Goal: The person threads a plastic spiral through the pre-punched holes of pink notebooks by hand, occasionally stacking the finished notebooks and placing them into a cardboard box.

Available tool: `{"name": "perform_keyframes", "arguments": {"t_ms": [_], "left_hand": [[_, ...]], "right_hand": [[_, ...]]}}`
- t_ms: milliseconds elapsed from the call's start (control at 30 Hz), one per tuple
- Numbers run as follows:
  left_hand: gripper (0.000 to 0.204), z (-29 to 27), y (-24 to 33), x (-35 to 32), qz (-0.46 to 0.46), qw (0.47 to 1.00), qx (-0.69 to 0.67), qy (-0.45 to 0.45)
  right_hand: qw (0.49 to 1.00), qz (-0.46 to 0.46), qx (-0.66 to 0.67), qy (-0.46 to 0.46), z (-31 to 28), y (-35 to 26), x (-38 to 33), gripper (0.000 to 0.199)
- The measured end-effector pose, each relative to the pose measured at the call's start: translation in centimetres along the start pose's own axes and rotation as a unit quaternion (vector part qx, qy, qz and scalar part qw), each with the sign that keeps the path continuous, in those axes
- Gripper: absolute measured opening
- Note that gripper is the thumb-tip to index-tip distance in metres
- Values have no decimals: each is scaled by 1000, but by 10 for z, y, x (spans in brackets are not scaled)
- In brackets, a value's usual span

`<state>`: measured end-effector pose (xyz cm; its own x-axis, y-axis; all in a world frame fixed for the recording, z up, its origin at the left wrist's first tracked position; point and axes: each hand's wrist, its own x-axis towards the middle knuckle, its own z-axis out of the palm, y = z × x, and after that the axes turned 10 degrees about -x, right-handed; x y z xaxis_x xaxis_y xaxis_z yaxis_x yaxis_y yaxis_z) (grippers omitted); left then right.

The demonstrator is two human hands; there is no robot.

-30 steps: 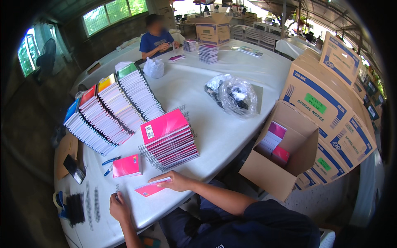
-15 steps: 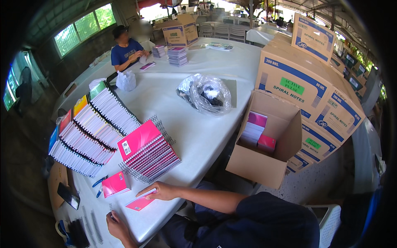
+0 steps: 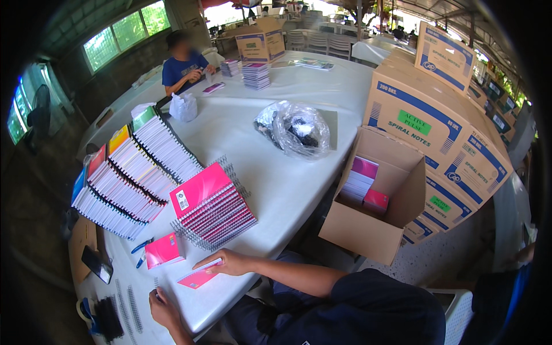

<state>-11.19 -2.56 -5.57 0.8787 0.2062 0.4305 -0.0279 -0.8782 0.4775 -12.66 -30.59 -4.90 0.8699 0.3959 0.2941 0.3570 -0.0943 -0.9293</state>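
Note:
My right hand (image 3: 231,263) grips a small pink notebook (image 3: 196,279) by its upper right edge, tilted just above the table's near edge. My left hand (image 3: 165,311) is closed with a thin wire coil (image 3: 156,282) sticking up from its fingertips, to the left of that notebook. Beyond both hands lies a short stack of small pink notebooks (image 3: 163,251), with blue-handled pliers (image 3: 141,253) beside it. A tall stack of pink spiral notebooks (image 3: 210,195) stands farther back, loose coils poking out at its sides.
Several loose coils (image 3: 127,302), a tape roll (image 3: 86,309) and a phone (image 3: 96,264) lie at left. Rows of spiral notebooks (image 3: 135,172) stand behind. A plastic bag (image 3: 299,131) sits mid-table; an open carton (image 3: 368,224) is at right. A co-worker (image 3: 185,64) sits across.
The whole view has shifted slightly, with things now a little farther right. My hands keep nearly the same grips. The co-worker's hands have moved a little.

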Motion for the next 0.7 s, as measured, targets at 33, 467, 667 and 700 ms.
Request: {"name": "perform_keyframes", "arguments": {"t_ms": [33, 467, 667, 700], "left_hand": [[32, 0, 0, 0, 1, 1000, 1, 1], [33, -1, 1, 0, -6, 1000, -3, -5], [33, -3, 4, 0, -8, 1000, -6, -6], [33, -3, 5, 0, -10, 1000, -5, -7]], "right_hand": [[1000, 7, -1, -5, -1, -1, 0, 33], [1000, 9, -1, -7, 0, 3, 0, 31], [1000, 6, -2, 0, 1, 6, 1, 33], [1000, 8, 1, -2, 1, 7, 1, 33]]}}
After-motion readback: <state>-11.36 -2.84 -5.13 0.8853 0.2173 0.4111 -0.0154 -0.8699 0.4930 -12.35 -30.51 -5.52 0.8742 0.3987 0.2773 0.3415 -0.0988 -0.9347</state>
